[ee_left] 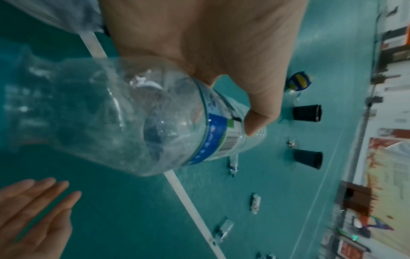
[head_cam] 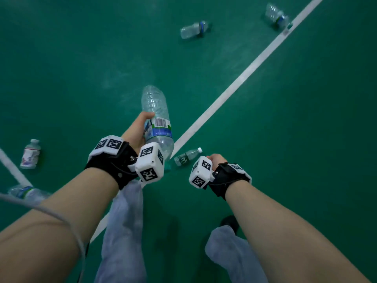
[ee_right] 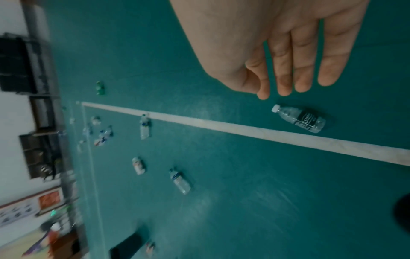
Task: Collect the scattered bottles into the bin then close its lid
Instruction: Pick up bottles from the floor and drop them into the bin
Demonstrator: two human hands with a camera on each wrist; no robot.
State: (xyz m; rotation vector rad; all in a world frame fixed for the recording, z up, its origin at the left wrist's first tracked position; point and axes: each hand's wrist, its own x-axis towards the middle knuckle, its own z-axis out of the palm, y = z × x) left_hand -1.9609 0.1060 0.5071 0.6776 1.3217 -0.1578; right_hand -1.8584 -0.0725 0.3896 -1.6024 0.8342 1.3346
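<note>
My left hand [head_cam: 140, 127] grips a large clear bottle [head_cam: 156, 117] with a blue label, held above the green floor; the left wrist view shows the thumb and fingers curled round the large bottle [ee_left: 124, 113]. My right hand [head_cam: 216, 159] hangs with straight fingers [ee_right: 303, 70] and holds nothing, just above a small dark-labelled bottle [head_cam: 187, 157] with a white cap that lies on the floor [ee_right: 299, 119]. Other bottles lie at the far middle [head_cam: 193, 29], far right [head_cam: 276, 15], left [head_cam: 30, 154] and near left [head_cam: 26, 192]. Two black bins [ee_left: 307, 113] [ee_left: 308, 158] stand far off.
A white court line [head_cam: 240, 78] crosses the green floor diagonally. My legs in pale trousers [head_cam: 122, 221] stand below. A blue and yellow ball [ee_left: 299, 82] sits beyond the bins. Several more bottles [ee_right: 144, 128] lie scattered toward a wall with shelving [ee_right: 22, 70].
</note>
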